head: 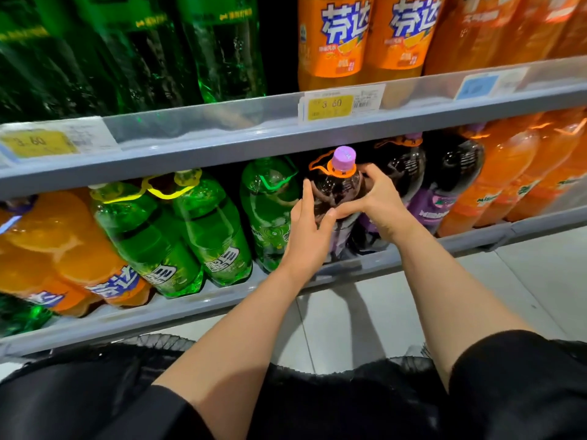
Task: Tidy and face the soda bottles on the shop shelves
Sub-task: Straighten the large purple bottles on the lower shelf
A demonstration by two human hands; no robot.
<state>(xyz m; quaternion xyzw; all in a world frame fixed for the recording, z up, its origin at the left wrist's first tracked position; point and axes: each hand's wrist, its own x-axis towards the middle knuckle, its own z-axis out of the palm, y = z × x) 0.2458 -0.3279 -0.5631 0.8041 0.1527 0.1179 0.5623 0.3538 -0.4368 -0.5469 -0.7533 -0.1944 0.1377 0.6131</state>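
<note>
Bright, even light falls from above and in front, setting small white glints on the green bottles (219, 61) and on the dark bottle (336, 192), while the gaps behind them stay deep black. The wide lens bends the shelf rail (286, 138) into a slant and stretches the far left and right edges, where the price tag (38, 142) is smeared and unreadable. The floor tiles (397, 300) carry soft shadows, and the near black clothing shows blocky noise.
</note>
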